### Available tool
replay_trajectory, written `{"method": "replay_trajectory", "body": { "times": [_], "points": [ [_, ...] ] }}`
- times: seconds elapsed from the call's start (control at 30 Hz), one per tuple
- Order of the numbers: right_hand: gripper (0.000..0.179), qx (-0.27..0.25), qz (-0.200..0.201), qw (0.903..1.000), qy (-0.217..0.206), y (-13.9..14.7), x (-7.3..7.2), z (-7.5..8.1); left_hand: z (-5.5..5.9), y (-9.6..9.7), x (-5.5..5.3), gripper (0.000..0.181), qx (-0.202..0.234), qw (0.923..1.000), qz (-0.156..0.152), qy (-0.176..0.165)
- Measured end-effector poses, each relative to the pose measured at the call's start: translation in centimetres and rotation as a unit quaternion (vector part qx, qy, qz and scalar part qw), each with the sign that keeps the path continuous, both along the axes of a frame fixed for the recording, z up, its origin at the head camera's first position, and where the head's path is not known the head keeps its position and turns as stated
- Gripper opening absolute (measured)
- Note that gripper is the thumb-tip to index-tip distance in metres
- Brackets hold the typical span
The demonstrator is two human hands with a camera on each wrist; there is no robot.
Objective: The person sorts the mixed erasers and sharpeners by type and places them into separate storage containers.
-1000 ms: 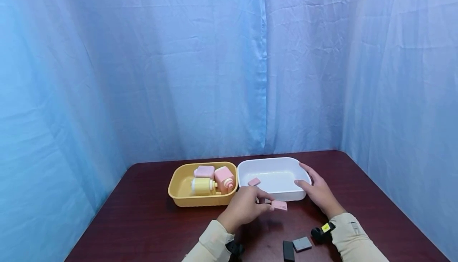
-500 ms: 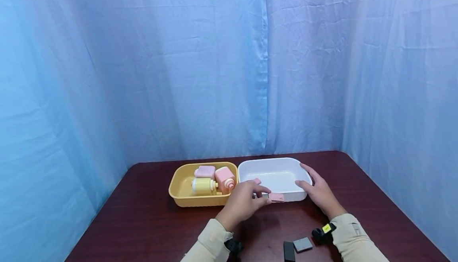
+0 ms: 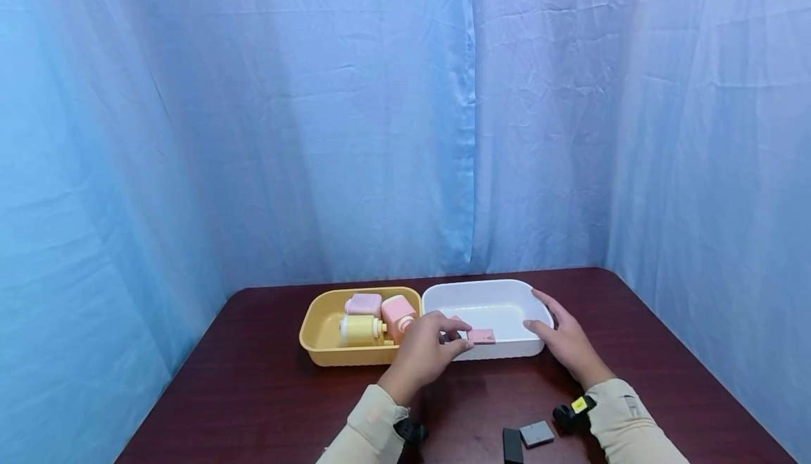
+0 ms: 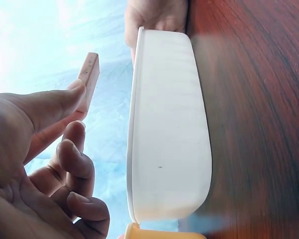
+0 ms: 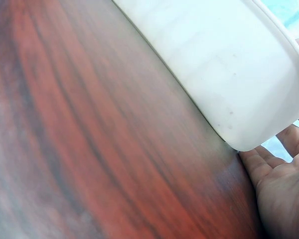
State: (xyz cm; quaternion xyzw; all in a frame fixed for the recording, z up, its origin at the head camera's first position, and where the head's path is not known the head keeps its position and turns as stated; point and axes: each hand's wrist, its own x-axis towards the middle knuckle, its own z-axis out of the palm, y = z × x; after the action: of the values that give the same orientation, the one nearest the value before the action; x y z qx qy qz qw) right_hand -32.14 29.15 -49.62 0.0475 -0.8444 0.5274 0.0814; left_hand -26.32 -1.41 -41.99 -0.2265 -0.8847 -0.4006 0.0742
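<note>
My left hand [image 3: 427, 348] pinches a flat pink block [image 3: 481, 336] by its edge between thumb and fingertips. In the head view the block overlaps the near rim of a white bin [image 3: 507, 349]; in the left wrist view it is above that rim. The other left fingers [image 4: 75, 159] are curled, apart from the block. My right hand [image 3: 570, 344] grips the bin's right end, its thumb over the rim and its fingers along the outside. Inside the bin lies a second pink block [image 3: 456, 319], mostly hidden behind the left hand.
A yellow bin [image 3: 317, 357] adjoins the white one on the left, holding a yellow bottle [image 3: 358, 331], a pink bottle [image 3: 398, 310] and a purple bottle [image 3: 364, 304]. Near the table's front lie a black block [image 3: 512, 446] and a grey block [image 3: 536, 434]. Blue curtains hang behind.
My left hand has carried the pink block away from me and slightly left, from in front of the white bin to over its near rim. The right hand has stayed on the bin.
</note>
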Motion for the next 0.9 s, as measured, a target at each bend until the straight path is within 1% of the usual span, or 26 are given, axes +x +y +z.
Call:
{"method": "replay_trajectory", "body": {
  "times": [0.07,0.27,0.43,0.6,0.73,0.9],
  "points": [
    [0.077,0.000,0.000,1.0000,-0.001,0.00,-0.01,0.01,0.00,-0.10,-0.07,0.020,0.006,1.0000,0.004,0.000],
    [0.076,-0.003,0.002,1.0000,0.004,0.10,-0.18,-0.14,0.12,-0.28,-0.26,0.021,0.015,0.9997,0.014,0.015],
    [0.076,-0.002,0.005,1.0000,0.005,0.16,-0.16,-0.17,0.13,-0.45,-0.26,0.022,0.023,0.9991,0.029,0.019],
    [0.077,-0.003,0.008,1.0000,0.002,0.16,-0.15,-0.18,0.15,-0.57,-0.42,0.022,0.021,0.9984,0.047,0.025],
    [0.077,-0.006,0.008,0.9999,0.000,0.21,-0.19,-0.19,0.12,-0.69,-0.57,0.022,0.021,0.9978,0.060,0.018],
    [0.077,-0.006,0.007,1.0000,-0.002,0.28,-0.33,-0.24,0.05,-0.89,-0.73,0.022,0.030,0.9972,0.067,0.014]
  ]
}}
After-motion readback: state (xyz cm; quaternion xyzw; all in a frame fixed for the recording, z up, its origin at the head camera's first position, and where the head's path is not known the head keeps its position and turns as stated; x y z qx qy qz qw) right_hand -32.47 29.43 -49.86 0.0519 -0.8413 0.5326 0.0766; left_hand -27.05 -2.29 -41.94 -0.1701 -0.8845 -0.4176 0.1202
